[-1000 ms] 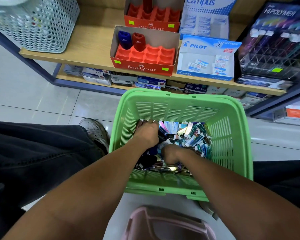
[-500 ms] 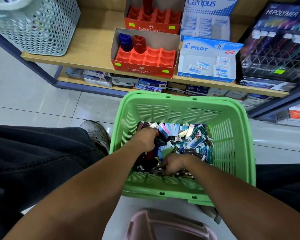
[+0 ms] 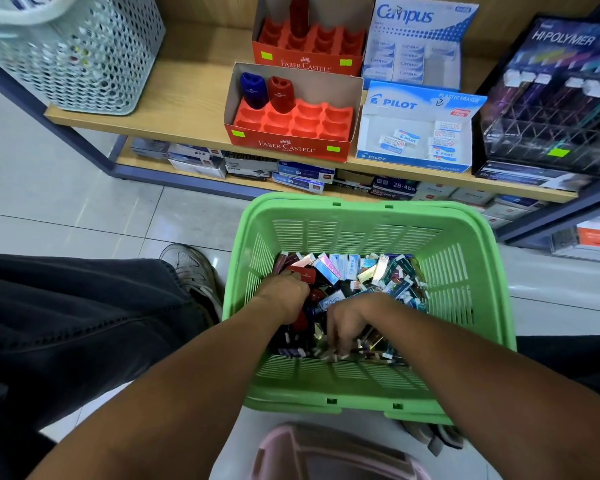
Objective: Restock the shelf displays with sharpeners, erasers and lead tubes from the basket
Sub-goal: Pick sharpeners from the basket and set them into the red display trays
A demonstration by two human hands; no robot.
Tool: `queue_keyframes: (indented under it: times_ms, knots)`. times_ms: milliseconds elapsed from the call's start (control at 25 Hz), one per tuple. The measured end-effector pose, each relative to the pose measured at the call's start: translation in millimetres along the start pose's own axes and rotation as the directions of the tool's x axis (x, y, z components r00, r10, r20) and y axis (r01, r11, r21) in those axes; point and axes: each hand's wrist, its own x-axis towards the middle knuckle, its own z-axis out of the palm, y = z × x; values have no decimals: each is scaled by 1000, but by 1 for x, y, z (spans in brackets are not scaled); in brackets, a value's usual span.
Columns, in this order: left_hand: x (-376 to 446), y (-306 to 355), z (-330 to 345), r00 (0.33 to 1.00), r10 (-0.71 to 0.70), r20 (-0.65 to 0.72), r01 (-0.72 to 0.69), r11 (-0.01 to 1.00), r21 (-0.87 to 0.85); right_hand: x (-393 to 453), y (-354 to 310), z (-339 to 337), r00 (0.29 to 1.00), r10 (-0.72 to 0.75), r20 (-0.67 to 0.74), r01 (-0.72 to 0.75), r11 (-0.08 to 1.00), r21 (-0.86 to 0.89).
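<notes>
The left hand (image 3: 284, 296) has its fingers curled down around a red sharpener (image 3: 303, 273) in the green basket (image 3: 478, 289). The right hand (image 3: 349, 322) digs its curled fingers into the loose stock at the basket's near side; what they grasp cannot be told. The basket sits on the floor before the shelf (image 3: 187, 112), where the front Faber-Castell tray (image 3: 291, 133) holds two sharpeners and the Pilot box (image 3: 416, 133) a few erasers.

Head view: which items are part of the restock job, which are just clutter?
Job:
- green basket of mixed stock
- both hands in it: left, right
- front Faber-Castell sharpener tray
- Pilot eraser box
- Hi-Polymer lead rack

Not in use:
- grey mesh basket
- pink bin
- lower-shelf boxes
</notes>
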Motion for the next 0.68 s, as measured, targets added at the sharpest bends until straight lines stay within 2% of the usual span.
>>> queue_keyframes:
  times_ms: [40,80,120,200,240,360,400,480,560,680]
  knots:
    - [1,0,-3,998,-25,-58,22,998,-58,-2,2,-11,1000,18,-11,-18,1000,17]
    - [4,-1,-6,991,-73,-113,59,991,-121,-2,5,-22,994,40,-104,-30,995,99]
    - [7,0,-10,980,-135,-148,108,978,-177,-4,5,-32,963,95,-254,-50,983,179]
    - [17,4,-16,954,-278,-111,231,919,-319,-4,5,-46,773,168,-611,-77,982,172]
    - [22,7,-18,936,-348,-59,295,862,-413,2,6,-47,715,133,-686,-64,990,125]
    - [38,7,-18,896,-439,70,392,705,-591,14,0,-36,773,4,-635,-60,996,-68]
    - [42,4,-18,888,-451,85,407,687,-601,18,1,-32,758,4,-653,-124,983,-138]
    - [44,0,-15,867,-489,91,440,670,-598,21,9,-26,681,28,-731,-260,943,-206]
    - [45,3,-11,847,-527,64,462,673,-578,24,18,-25,669,90,-738,-302,940,-159]
    - [51,9,-4,807,-590,-23,475,674,-566,34,17,-21,669,188,-719,-253,967,18]
